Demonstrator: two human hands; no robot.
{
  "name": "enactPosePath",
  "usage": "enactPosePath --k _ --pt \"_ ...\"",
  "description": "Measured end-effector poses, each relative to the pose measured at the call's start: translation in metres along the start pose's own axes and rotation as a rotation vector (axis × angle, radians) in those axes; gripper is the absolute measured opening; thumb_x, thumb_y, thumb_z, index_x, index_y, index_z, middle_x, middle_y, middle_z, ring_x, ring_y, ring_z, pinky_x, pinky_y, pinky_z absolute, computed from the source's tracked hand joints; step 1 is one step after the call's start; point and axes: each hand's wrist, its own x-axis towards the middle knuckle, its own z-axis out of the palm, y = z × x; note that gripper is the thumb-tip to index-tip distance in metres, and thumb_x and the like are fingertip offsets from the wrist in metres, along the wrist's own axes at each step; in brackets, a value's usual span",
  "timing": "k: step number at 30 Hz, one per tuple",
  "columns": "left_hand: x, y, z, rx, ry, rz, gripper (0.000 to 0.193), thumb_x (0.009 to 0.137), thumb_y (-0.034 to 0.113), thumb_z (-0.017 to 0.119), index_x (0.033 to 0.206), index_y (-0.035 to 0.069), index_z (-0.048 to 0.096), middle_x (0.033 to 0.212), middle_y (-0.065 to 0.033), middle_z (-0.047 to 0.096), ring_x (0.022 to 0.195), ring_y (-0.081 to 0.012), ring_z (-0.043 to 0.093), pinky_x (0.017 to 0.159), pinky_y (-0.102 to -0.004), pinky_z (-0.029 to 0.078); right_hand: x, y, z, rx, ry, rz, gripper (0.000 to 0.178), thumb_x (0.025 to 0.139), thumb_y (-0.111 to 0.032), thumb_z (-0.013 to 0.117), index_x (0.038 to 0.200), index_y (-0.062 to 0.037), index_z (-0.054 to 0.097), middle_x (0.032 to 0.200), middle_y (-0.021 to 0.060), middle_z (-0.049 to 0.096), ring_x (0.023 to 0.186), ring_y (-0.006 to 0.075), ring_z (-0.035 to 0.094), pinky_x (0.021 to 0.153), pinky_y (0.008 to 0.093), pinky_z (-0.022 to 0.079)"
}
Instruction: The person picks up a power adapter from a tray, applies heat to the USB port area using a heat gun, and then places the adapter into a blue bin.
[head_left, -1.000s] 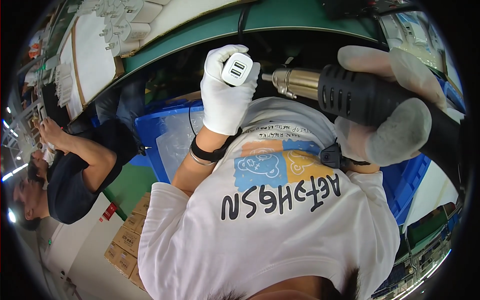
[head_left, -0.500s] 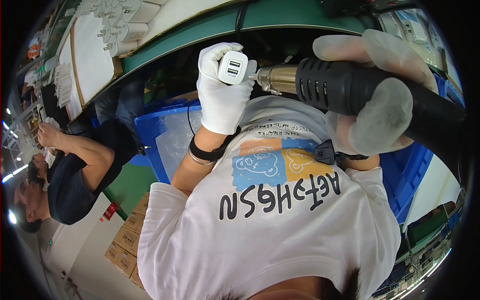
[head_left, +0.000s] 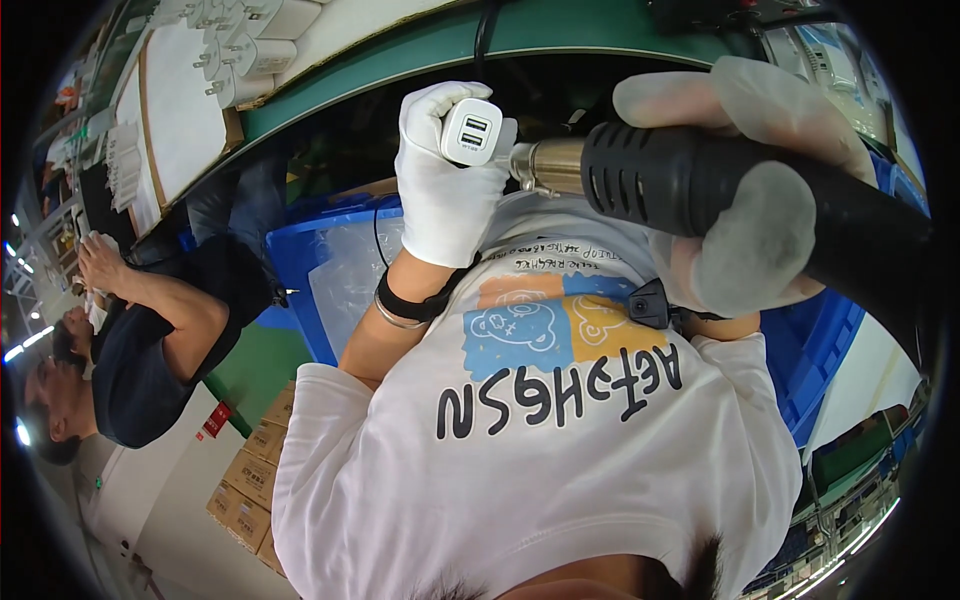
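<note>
My left hand (head_left: 447, 170), in a white glove, is closed around a white USB charger (head_left: 471, 132). The charger's end with two USB ports faces up. A hot air gun (head_left: 670, 175), black with a metal nozzle, lies in my right hand (head_left: 765, 235), which wears a thin translucent glove. Its nozzle points left and ends close beside the charger and the left glove's fingers; whether it touches them I cannot tell. The charger's lower part is hidden in the left glove.
Many white chargers (head_left: 262, 55) with metal prongs sit on the bench at the upper left. Blue bins (head_left: 320, 300) flank my body on both sides. A co-worker (head_left: 150, 350) in a dark shirt works at the left. Cardboard boxes (head_left: 240, 510) are stacked below.
The charger has shifted slightly right and up in my left hand and tilted a little. The hot air gun and my right hand have moved slightly to the left.
</note>
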Motion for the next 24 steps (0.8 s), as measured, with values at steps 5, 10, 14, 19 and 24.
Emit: enactPosePath --k 5,10,14,19,24 --pt "0.000 0.003 0.001 0.027 0.001 0.017 0.042 0.067 -0.008 0.071 0.101 0.008 0.053 0.100 -0.0052 0.053 0.085 -0.0160 0.056 0.075 -0.0248 0.047 -0.004 -0.004 0.010 -0.043 0.237 0.099 0.033 0.074 -0.023 0.057 0.095 0.0019 0.060 0.090 0.0146 0.065 0.068 0.0199 0.062 0.061 0.0272 0.049" --pt "-0.002 0.006 0.001 -0.032 -0.025 -0.077 0.040 0.068 -0.006 0.072 0.101 0.007 0.053 0.099 -0.0045 0.053 0.085 -0.0141 0.055 0.074 -0.0239 0.047 -0.006 -0.008 0.021 -0.084 0.478 0.193 0.039 0.083 -0.034 0.046 0.088 0.0020 0.061 0.082 0.0140 0.065 0.065 0.0188 0.061 0.062 0.0277 0.049" --pt "-0.002 0.009 -0.001 -0.079 -0.024 -0.163 0.040 0.069 -0.005 0.072 0.102 0.007 0.053 0.100 -0.0041 0.053 0.085 -0.0127 0.054 0.074 -0.0235 0.047 -0.008 -0.010 0.030 -0.114 0.673 0.268 0.052 0.090 -0.043 0.038 0.082 0.0022 0.062 0.077 0.0136 0.066 0.063 0.0179 0.061 0.063 0.0281 0.049" --pt "0.000 0.015 -0.003 -0.153 -0.017 -0.209 0.041 0.069 -0.005 0.071 0.103 0.007 0.052 0.101 -0.0038 0.053 0.086 -0.0116 0.054 0.074 -0.0232 0.047 -0.016 -0.007 0.041 -0.001 0.886 0.370 0.057 0.093 -0.046 0.036 0.080 0.0022 0.063 0.075 0.0143 0.066 0.064 0.0190 0.062 0.067 0.0295 0.050" --pt "0.000 0.013 -0.004 -0.156 -0.022 -0.135 0.043 0.069 -0.006 0.071 0.104 0.007 0.051 0.101 -0.0040 0.053 0.086 -0.0113 0.054 0.075 -0.0230 0.047 -0.019 0.001 0.042 0.007 0.987 0.389 0.053 0.093 -0.046 0.039 0.083 0.0004 0.063 0.078 0.0157 0.067 0.069 0.0217 0.064 0.072 0.0327 0.052"
